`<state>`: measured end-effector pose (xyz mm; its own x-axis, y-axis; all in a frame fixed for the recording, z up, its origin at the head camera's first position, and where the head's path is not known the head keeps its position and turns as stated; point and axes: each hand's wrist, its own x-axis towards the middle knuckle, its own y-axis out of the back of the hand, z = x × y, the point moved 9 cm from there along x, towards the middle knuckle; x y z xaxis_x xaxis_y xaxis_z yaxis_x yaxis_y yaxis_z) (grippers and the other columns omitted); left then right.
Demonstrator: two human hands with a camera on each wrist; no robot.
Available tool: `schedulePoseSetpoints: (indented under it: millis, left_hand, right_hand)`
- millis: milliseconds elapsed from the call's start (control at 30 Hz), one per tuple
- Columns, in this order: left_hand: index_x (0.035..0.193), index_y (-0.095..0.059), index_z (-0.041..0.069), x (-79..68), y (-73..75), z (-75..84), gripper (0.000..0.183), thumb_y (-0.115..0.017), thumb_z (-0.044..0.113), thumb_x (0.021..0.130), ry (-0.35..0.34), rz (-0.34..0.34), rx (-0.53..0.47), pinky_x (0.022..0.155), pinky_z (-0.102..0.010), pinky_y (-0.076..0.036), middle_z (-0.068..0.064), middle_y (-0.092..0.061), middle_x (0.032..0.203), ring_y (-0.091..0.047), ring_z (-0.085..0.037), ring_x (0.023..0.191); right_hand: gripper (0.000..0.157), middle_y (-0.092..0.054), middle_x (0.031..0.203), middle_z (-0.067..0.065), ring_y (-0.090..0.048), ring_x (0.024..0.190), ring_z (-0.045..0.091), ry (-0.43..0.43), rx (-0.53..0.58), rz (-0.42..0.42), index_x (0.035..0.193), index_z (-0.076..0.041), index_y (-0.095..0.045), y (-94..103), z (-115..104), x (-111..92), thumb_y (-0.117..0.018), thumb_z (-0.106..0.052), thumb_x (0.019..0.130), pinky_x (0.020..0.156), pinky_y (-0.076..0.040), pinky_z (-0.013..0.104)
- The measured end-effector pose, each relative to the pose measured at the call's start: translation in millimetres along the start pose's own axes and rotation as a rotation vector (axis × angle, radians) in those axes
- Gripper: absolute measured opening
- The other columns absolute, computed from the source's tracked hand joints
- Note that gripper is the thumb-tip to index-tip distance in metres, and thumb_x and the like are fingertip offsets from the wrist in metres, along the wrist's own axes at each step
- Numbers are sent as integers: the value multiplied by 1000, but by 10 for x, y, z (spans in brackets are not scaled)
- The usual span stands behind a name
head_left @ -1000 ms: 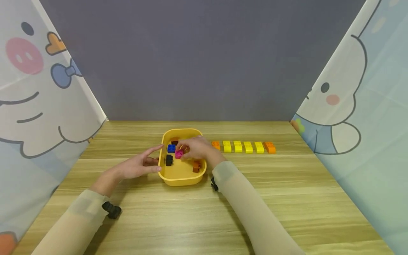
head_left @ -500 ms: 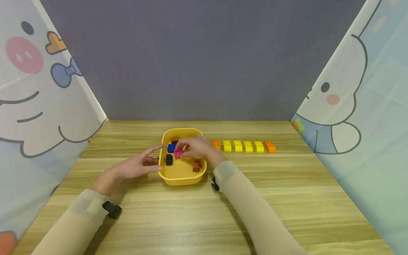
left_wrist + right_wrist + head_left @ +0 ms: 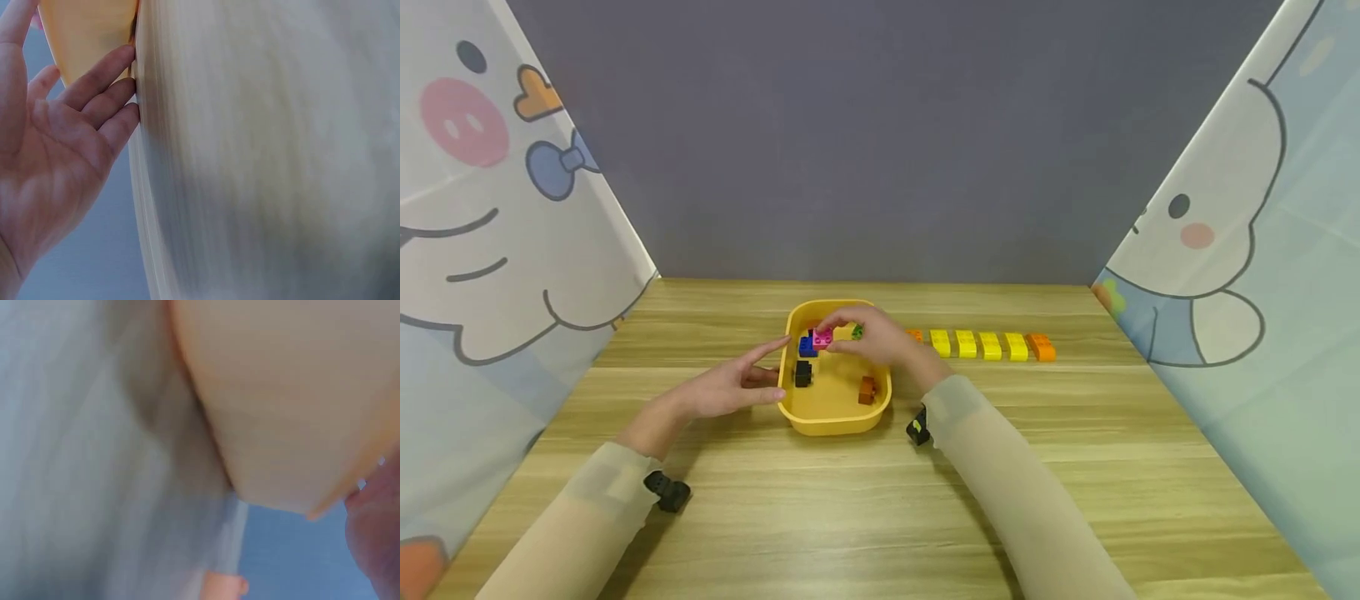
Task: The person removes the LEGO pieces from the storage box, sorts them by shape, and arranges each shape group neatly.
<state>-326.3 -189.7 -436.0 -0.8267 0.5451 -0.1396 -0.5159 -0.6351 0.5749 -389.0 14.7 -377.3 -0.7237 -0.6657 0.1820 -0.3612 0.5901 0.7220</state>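
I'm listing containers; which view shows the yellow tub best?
The head view: the yellow tub shows rim and inside, partly covered by the right hand. The left wrist view catches only some outer wall, at the picture's top; the right wrist view, only a blurred part of it.

Right hand (image 3: pixel 880 337) pinches a pink brick (image 3: pixel 822 340) over the yellow bin (image 3: pixel 835 426); left hand (image 3: pixel 726 390) touches the bin's left side.

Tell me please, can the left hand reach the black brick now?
Probably yes. The left hand is at the side of the tub, and the black brick lies just inside, uncovered; only the tub's wall stands between them.
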Motion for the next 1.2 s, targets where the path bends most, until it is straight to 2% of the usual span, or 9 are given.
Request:
schedulePoseSetpoints:
  millis: [133,233,333,600,733,867,1033,1200]
  left_hand:
    - [178,-12,26,-4,10,12,97,-75,40,106,-6,0,3,120,-67,-48,-34,-53,161,-55,-52,149]
    - [178,-13,26,-2,20,13,97,-76,39,106,-10,7,11,119,-67,-48,-34,-53,160,-55,-52,149]
    - [178,-13,24,2,30,18,97,-76,38,106,-17,13,22,119,-67,-48,-34,-55,160,-55,-52,149]
    - [178,-12,25,3,29,20,97,-76,38,106,-11,2,6,121,-68,-46,-32,-56,160,-54,-51,150]
    - [178,-12,26,6,22,15,97,-76,38,106,-7,-2,9,121,-68,-46,-32,-56,160,-55,-50,150]
    - [178,-13,27,4,27,10,97,-76,39,106,0,2,9,121,-68,-46,-31,-55,160,-55,-50,150]
    - [178,-12,27,8,22,20,96,-75,40,106,1,-1,4,121,-69,-45,-31,-53,162,-53,-50,151]
    - [178,-12,27,0,20,13,97,-75,39,106,-3,0,10,120,-68,-46,-33,-53,161,-53,-51,151]
  right_hand:
    - [32,-75,132,4,-69,127,36,-15,128,67,135,-18,-75,236,-4,-158,-80,-23,103,111,-56,54]
    - [36,-73,133,11,-73,116,32,-30,237,87,139,-13,-72,365,61,-317,-78,-13,103,97,-63,43]
    - [42,-70,138,14,-73,112,28,-46,281,99,143,-8,-68,461,162,-493,-77,-6,102,90,-64,35]
    - [43,-62,136,15,-71,121,35,-119,238,140,140,-5,-70,629,407,-896,-79,2,98,100,-62,32]
    - [42,-57,137,18,-70,124,40,-157,258,130,139,-1,-69,662,512,-1030,-77,6,98,99,-63,32]
    - [41,-57,141,19,-71,125,38,-213,202,111,138,-3,-69,659,631,-1121,-77,4,99,99,-64,34]
    - [39,-64,139,17,-73,119,32,-289,125,46,137,-7,-71,576,756,-1213,-78,-1,99,96,-65,38]
    - [37,-73,130,11,-72,111,24,-319,25,-54,136,-10,-73,445,807,-1247,-80,-12,100,98,-62,40]
